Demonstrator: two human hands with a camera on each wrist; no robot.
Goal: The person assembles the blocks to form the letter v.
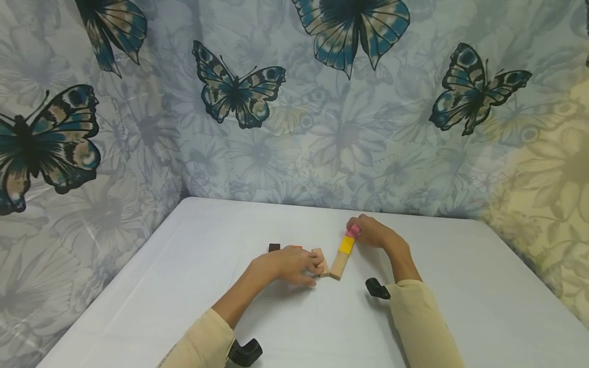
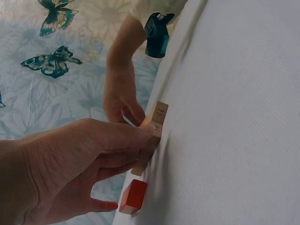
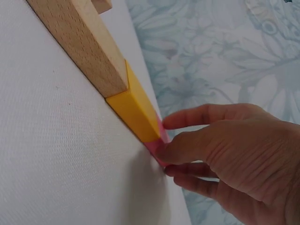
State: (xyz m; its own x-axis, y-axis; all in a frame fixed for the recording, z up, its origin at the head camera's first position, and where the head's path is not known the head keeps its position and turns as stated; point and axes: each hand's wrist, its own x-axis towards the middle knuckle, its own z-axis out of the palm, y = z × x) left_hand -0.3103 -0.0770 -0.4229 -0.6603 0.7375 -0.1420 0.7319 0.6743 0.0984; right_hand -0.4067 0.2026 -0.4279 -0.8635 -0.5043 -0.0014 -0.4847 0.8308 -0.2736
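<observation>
My left hand (image 1: 292,265) pinches a plain wooden block (image 1: 318,253) between thumb and fingers, low over the table. In the left wrist view, the thumb covers part of the block's marked end, beside another wooden block (image 2: 161,111). My right hand (image 1: 372,232) pinches a pink block (image 3: 157,151) at the far end of a slanting row. That block meets a yellow block (image 1: 347,244), which butts against a plain wooden block (image 1: 339,265). The near ends of the two wooden pieces come together in a V. Beside my left fingers lies a red-orange block (image 2: 133,196).
A dark brown block (image 1: 274,247) sits behind my left hand. Black wrist devices (image 1: 378,289) hang at both sleeves. The white-covered table (image 1: 138,286) reaches back to a butterfly-patterned cloth wall (image 1: 368,128).
</observation>
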